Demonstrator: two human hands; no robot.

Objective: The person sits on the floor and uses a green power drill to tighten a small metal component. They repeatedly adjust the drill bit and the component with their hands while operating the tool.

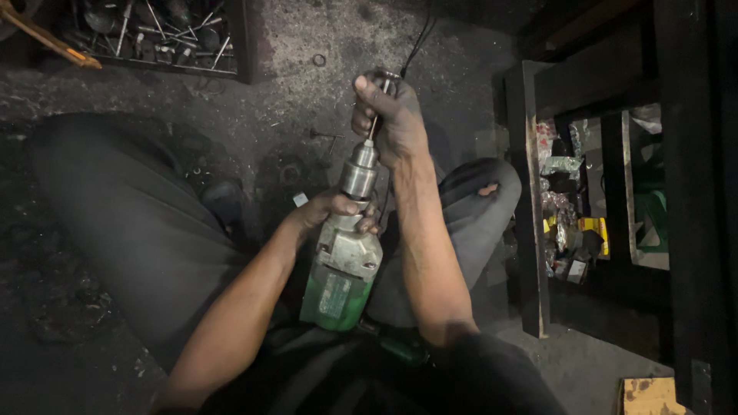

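A green and grey electric drill [342, 273] rests in my lap, pointing away from me, with its metal chuck [359, 173] at the far end. My left hand [332, 209] grips the drill's neck just behind the chuck. A thin metal bit [373, 129] sticks out of the chuck, and my right hand [388, 115] is closed around its far end together with a shiny metal piece. The drill's black cable [419, 42] runs off toward the top of the view.
I sit on a dirty concrete floor with my knees [115, 200] spread. A tray of metal tools [161, 34] lies at the top left. A black metal frame [534, 200] stands to the right, with wrappers and litter [565, 215] behind it. A small ring [318, 59] lies on the floor.
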